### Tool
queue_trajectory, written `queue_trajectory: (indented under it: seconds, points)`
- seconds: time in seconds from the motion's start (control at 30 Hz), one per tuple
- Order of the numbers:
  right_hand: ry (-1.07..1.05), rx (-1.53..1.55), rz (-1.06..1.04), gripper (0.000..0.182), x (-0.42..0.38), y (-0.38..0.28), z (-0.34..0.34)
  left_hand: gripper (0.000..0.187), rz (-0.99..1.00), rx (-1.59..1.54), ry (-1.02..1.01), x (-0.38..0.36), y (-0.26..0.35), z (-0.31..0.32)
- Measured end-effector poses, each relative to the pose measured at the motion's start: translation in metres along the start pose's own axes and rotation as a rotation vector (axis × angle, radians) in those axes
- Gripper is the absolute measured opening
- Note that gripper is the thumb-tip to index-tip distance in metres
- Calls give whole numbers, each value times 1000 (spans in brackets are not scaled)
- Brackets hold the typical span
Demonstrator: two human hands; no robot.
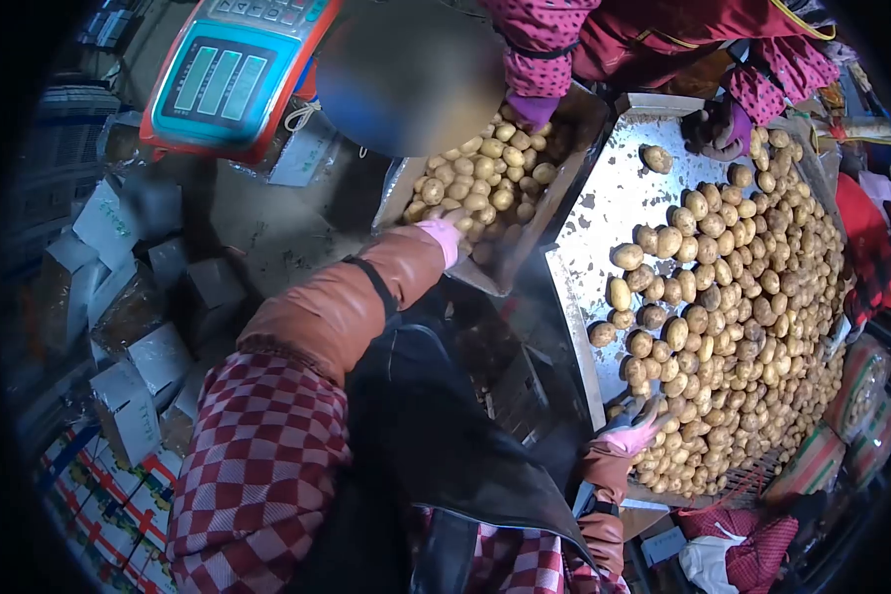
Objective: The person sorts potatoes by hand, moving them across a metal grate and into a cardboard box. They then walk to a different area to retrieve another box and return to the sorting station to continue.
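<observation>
My left hand [445, 236], in a pink glove, reaches over the near edge of a box [389, 198] filled with potatoes [485, 168]. Its fingers look stretched out and rest on the potatoes; the tips are partly lost among them. My right hand [636, 430], also gloved in pink with grey fingers, lies at the near corner of a metal sorting table [589, 233]. Its fingers are spread and touch the loose potatoes [733, 337] heaped there. No potato is plainly gripped in either hand.
Opposite me, a co-worker's purple-gloved hand [535, 109] is in the same box, the other [733, 134] on the table. A digital scale [223, 74] stands at upper left. Cartons [129, 386] pile up on the left. Filled sacks [861, 396] lie at the right.
</observation>
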State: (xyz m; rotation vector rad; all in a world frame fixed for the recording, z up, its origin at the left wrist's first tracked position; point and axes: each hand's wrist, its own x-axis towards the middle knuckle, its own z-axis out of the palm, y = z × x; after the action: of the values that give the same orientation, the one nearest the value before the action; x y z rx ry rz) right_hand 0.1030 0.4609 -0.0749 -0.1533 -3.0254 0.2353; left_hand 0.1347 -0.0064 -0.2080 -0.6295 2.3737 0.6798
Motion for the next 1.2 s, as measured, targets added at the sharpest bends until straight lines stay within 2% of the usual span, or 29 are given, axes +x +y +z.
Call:
queue_trajectory:
  seconds: [0.03,0.1,0.13,0.2,0.27,0.33,0.4,0.47,0.53,0.57,0.63,0.67,0.73,0.77,0.8,0.87,1.0,1.03,1.07,1.13,1.17,1.2]
  points:
    - [-3,-55,3,45,-1,4,2,57,-1,2,-1,1,-1,-5]
    - [0,-43,4,44,-1,8,3,43,-133,188,-389,-20,15,-49]
    - [9,-26,5,43,-1,8,4,43,-138,187,-389,-26,12,-45]
    - [3,8,-6,42,1,-2,-1,31,-168,103,-162,-47,-2,-26]
    - [-7,34,-12,42,-1,-4,-4,33,-119,42,-104,-60,-8,-22]
    - [15,8,-21,41,1,-2,0,32,6,16,43,-73,-8,-33]
    - [8,-21,-5,40,0,-5,0,36,-20,-7,101,-66,-4,-42]
    - [2,-57,12,40,0,-5,-1,41,-53,-187,283,-31,-11,-53]
    - [-14,-59,33,40,0,-6,-2,44,-77,-63,87,19,-20,-54]
    - [-13,-67,33,40,1,-6,-2,44,-73,-69,83,38,-28,-47]
    - [0,-21,19,41,1,0,1,43,-63,108,-66,59,-38,-31]
    - [-3,-28,19,41,2,5,1,43,-62,105,-72,53,-35,-31]
    - [10,81,3,41,2,10,8,42,-184,-11,71,36,-28,-48]
    - [24,70,36,42,2,-6,0,41,-153,73,120,42,-38,-35]
    - [23,77,47,42,1,-5,2,41,-150,85,121,29,-29,-50]
    - [45,-11,-17,43,2,-1,3,41,-280,-70,141,-9,-9,-68]
    - [101,6,-87,45,2,2,5,34,-288,-339,384,-35,-29,-39]
    - [92,-19,-74,47,1,5,8,33,-235,-524,359,-34,-35,-35]
    - [93,-10,-74,47,1,6,8,33,-236,-519,368,-31,-39,-30]
    - [45,-59,19,46,2,4,7,33,-254,-886,346,-27,-38,-23]
    - [45,-87,6,46,2,9,10,29,-305,-1383,230,-40,-22,-45]
    - [44,-81,2,46,-1,5,5,29,-306,-1383,238,-40,-13,-48]
